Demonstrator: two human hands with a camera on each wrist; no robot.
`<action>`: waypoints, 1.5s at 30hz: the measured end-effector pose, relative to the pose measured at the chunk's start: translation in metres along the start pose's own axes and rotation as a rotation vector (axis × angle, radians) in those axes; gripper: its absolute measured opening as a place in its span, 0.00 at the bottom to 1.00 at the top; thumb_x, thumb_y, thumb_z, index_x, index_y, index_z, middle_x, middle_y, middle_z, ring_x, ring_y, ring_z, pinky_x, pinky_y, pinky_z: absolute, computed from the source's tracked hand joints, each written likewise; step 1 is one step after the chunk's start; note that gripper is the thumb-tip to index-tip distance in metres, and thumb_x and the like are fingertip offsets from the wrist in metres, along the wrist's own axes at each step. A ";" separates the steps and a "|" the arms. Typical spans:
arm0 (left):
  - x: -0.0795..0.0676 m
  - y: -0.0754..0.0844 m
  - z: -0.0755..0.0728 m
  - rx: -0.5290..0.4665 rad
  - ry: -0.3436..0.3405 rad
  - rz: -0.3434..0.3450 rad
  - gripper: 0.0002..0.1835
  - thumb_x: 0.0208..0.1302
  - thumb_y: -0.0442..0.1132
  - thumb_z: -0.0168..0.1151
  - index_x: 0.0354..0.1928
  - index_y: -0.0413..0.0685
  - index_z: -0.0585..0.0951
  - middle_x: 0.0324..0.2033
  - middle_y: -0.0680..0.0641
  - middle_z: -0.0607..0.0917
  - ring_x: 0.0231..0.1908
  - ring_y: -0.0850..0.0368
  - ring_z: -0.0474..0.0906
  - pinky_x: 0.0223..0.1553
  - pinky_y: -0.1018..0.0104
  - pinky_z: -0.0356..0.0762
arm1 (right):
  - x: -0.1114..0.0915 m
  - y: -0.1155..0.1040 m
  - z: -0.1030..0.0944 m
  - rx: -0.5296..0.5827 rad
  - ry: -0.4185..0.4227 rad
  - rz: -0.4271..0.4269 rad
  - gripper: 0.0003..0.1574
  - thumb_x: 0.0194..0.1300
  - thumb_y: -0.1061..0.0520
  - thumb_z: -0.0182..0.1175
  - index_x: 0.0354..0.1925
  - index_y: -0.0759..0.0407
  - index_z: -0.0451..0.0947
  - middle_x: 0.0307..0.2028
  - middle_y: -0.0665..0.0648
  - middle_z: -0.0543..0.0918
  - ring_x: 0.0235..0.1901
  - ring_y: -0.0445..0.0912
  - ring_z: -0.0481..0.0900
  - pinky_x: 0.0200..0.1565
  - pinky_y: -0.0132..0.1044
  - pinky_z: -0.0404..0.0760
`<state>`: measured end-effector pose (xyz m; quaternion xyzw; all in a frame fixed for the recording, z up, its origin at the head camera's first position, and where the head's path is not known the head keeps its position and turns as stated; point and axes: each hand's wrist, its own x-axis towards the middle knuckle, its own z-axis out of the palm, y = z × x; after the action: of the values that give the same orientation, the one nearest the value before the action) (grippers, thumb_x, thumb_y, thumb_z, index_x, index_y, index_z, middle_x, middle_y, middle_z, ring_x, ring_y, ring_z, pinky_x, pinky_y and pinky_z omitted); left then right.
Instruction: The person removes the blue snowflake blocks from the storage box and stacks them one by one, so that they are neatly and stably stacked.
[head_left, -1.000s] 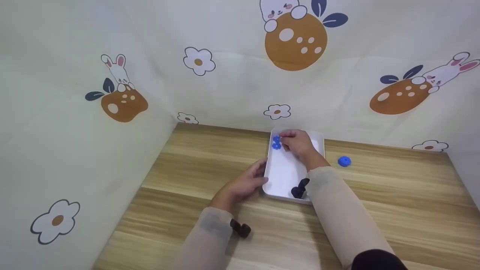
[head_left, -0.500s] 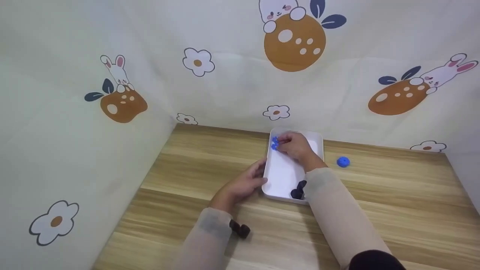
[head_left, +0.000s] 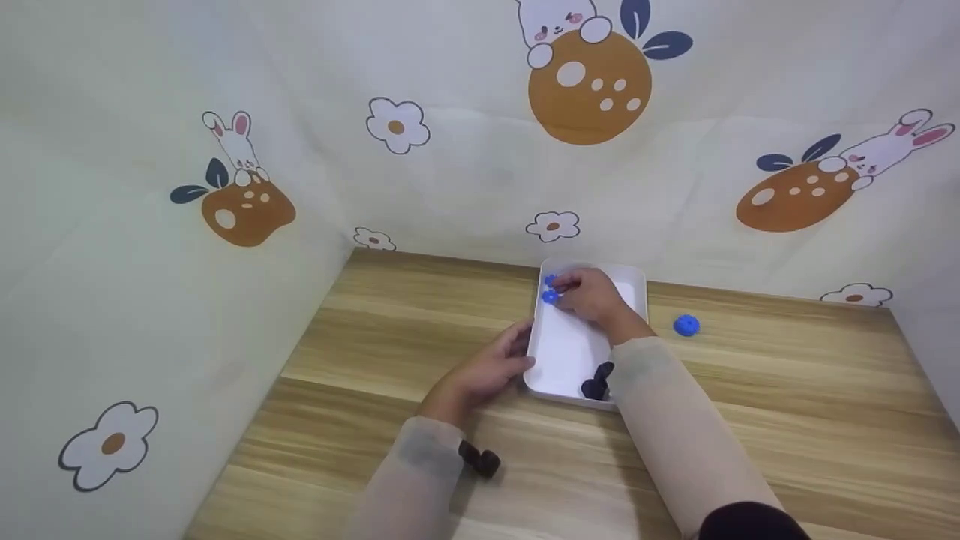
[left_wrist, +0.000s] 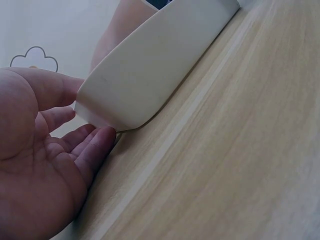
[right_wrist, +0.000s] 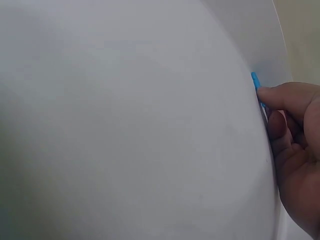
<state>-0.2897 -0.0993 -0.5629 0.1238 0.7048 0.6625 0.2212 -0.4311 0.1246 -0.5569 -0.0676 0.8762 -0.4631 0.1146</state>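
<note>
A shallow white tray [head_left: 566,352] lies on the wooden table. My left hand [head_left: 499,364] grips its left side; in the left wrist view the thumb meets the tray wall [left_wrist: 145,70] and the other fingers sit low at the corner. Over the tray's far left part, my right hand [head_left: 592,296] pinches a thin blue flower-shaped piece [right_wrist: 255,78] with thumb and finger. Two blue flower-shaped pieces show in the head view, a far one [head_left: 550,280] partly covered by the fingers and a nearer one [head_left: 550,297]. Which of them is pinched I cannot tell.
A round blue scalloped object [head_left: 686,325] lies on the table right of the tray. Patterned cloth walls [head_left: 465,180] stand behind and at both sides. A dark wrist camera [head_left: 596,382] on the right sleeve hangs over the tray's near end.
The right hand has shifted slightly down and left over the tray. The nearer blue piece stands a little further from the far one. The left hand stays in place.
</note>
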 end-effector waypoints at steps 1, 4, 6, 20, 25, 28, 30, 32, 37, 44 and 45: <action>0.000 0.000 0.000 0.001 -0.004 0.005 0.40 0.79 0.33 0.54 0.87 0.49 0.50 0.85 0.38 0.58 0.84 0.39 0.56 0.83 0.46 0.62 | -0.001 0.000 0.000 -0.008 -0.002 -0.004 0.22 0.62 0.61 0.73 0.56 0.57 0.88 0.52 0.58 0.89 0.53 0.52 0.84 0.60 0.45 0.84; 0.000 0.000 0.000 0.002 -0.013 0.014 0.41 0.79 0.33 0.54 0.87 0.47 0.50 0.85 0.37 0.57 0.84 0.38 0.56 0.83 0.46 0.63 | -0.002 -0.002 0.000 -0.047 -0.012 -0.018 0.23 0.62 0.59 0.73 0.56 0.56 0.89 0.50 0.58 0.89 0.51 0.51 0.83 0.57 0.42 0.83; 0.000 0.000 0.000 0.009 -0.013 0.017 0.41 0.79 0.33 0.54 0.87 0.47 0.50 0.85 0.37 0.57 0.84 0.38 0.56 0.83 0.46 0.63 | -0.003 -0.003 0.000 -0.070 -0.020 -0.026 0.23 0.63 0.59 0.73 0.57 0.56 0.89 0.50 0.59 0.89 0.51 0.51 0.83 0.57 0.42 0.83; 0.000 0.001 0.000 0.006 -0.002 0.002 0.41 0.79 0.33 0.54 0.87 0.50 0.50 0.84 0.38 0.59 0.83 0.40 0.58 0.83 0.46 0.63 | -0.004 -0.006 0.001 -0.101 -0.048 -0.040 0.21 0.63 0.59 0.73 0.55 0.59 0.87 0.47 0.58 0.86 0.47 0.50 0.81 0.53 0.41 0.82; -0.001 0.002 0.001 0.012 0.000 -0.004 0.41 0.79 0.34 0.54 0.87 0.50 0.50 0.84 0.38 0.60 0.83 0.40 0.58 0.83 0.45 0.63 | -0.004 -0.002 -0.001 -0.049 -0.026 -0.046 0.16 0.67 0.58 0.70 0.53 0.57 0.87 0.48 0.58 0.87 0.49 0.51 0.81 0.55 0.42 0.81; -0.001 0.002 0.000 0.005 0.001 -0.008 0.41 0.79 0.34 0.55 0.87 0.50 0.50 0.84 0.38 0.59 0.84 0.40 0.57 0.83 0.45 0.62 | -0.003 0.000 -0.002 -0.026 -0.009 -0.048 0.14 0.72 0.57 0.65 0.53 0.56 0.89 0.53 0.59 0.89 0.54 0.52 0.81 0.58 0.41 0.80; 0.000 0.002 0.000 -0.003 0.001 -0.010 0.41 0.79 0.34 0.54 0.87 0.51 0.50 0.85 0.39 0.59 0.84 0.40 0.56 0.83 0.45 0.62 | -0.002 0.001 -0.002 -0.019 0.004 -0.062 0.14 0.74 0.56 0.63 0.53 0.56 0.90 0.55 0.59 0.89 0.56 0.51 0.81 0.58 0.39 0.79; 0.000 0.001 0.000 -0.014 0.000 -0.015 0.41 0.79 0.33 0.54 0.87 0.51 0.50 0.85 0.39 0.58 0.84 0.41 0.55 0.84 0.46 0.61 | -0.001 0.000 -0.002 0.001 0.015 -0.069 0.15 0.75 0.56 0.61 0.53 0.57 0.90 0.54 0.58 0.90 0.54 0.50 0.82 0.55 0.37 0.81; -0.001 0.001 0.000 -0.010 0.006 -0.012 0.41 0.79 0.33 0.55 0.87 0.50 0.50 0.85 0.38 0.59 0.84 0.40 0.55 0.84 0.46 0.61 | -0.001 -0.004 -0.003 0.108 0.044 -0.046 0.14 0.76 0.58 0.60 0.52 0.59 0.89 0.41 0.59 0.88 0.38 0.48 0.82 0.40 0.34 0.83; -0.001 0.000 0.000 0.001 0.000 -0.005 0.41 0.79 0.32 0.54 0.87 0.48 0.49 0.85 0.37 0.58 0.84 0.39 0.55 0.84 0.45 0.60 | 0.001 -0.011 -0.008 0.158 0.082 -0.030 0.16 0.76 0.57 0.59 0.54 0.63 0.87 0.38 0.61 0.88 0.35 0.49 0.83 0.37 0.34 0.86; 0.000 0.000 0.000 0.003 0.000 -0.005 0.41 0.79 0.32 0.54 0.87 0.48 0.49 0.85 0.37 0.58 0.84 0.39 0.55 0.84 0.45 0.59 | 0.000 -0.014 -0.010 0.154 0.076 -0.021 0.17 0.77 0.57 0.59 0.55 0.63 0.87 0.39 0.62 0.88 0.36 0.49 0.84 0.38 0.36 0.87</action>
<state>-0.2893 -0.0993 -0.5624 0.1223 0.7061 0.6610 0.2225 -0.4333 0.1242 -0.5397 -0.0501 0.8409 -0.5327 0.0812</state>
